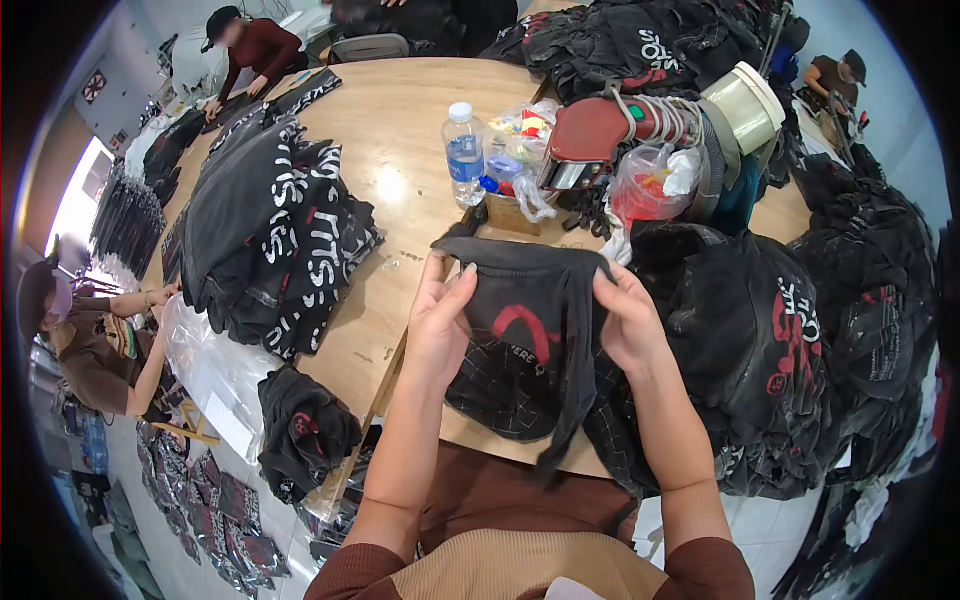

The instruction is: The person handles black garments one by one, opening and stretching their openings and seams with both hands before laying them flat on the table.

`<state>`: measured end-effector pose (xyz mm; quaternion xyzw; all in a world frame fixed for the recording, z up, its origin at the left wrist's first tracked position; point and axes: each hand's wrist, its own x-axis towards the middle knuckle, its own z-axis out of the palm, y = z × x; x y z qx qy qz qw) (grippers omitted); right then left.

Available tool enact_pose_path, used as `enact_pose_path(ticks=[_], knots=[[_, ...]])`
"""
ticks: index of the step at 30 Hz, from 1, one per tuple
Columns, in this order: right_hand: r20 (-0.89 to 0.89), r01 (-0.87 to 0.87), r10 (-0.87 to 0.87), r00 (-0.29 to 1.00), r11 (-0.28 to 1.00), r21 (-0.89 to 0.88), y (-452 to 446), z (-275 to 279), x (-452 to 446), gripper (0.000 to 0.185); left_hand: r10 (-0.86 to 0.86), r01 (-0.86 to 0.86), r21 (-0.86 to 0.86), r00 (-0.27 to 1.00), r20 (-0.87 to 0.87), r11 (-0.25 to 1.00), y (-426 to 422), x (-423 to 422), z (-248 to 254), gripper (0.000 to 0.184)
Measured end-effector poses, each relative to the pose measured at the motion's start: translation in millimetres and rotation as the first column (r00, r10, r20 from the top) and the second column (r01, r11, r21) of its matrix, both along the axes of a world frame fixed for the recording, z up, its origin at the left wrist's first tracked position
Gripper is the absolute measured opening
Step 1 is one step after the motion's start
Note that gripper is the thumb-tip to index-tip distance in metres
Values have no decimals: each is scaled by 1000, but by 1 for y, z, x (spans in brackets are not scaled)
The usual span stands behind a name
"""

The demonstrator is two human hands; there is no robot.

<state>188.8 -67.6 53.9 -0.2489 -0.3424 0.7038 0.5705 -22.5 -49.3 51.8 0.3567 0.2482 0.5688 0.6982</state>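
A black shirt with a red and white print (520,345) hangs between my two hands above the near edge of the table. My left hand (438,318) pinches its upper edge at the left, thumb in front. At the other end of that edge, my right hand (632,315) grips the fabric, thumb on the near side. The cloth sags in folds between and below them, and its lower part has white grid lines. Most of the fingers are hidden behind the fabric.
Left on the wooden table (410,95) lies a tall stack of printed black shirts (265,220). Ahead stand a water bottle (464,160), a red corded appliance (590,130) and a pale bucket (742,105). More shirts (745,340) heap at right. Several co-workers are nearby, one person (90,340) at left.
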Motion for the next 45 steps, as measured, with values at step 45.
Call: enact_pose_path(ticks=[45], knots=[[154,1,-39,987,970,242,-7,25,23,21,466,-289,384,317,-826,877,-12,-3,17,42]])
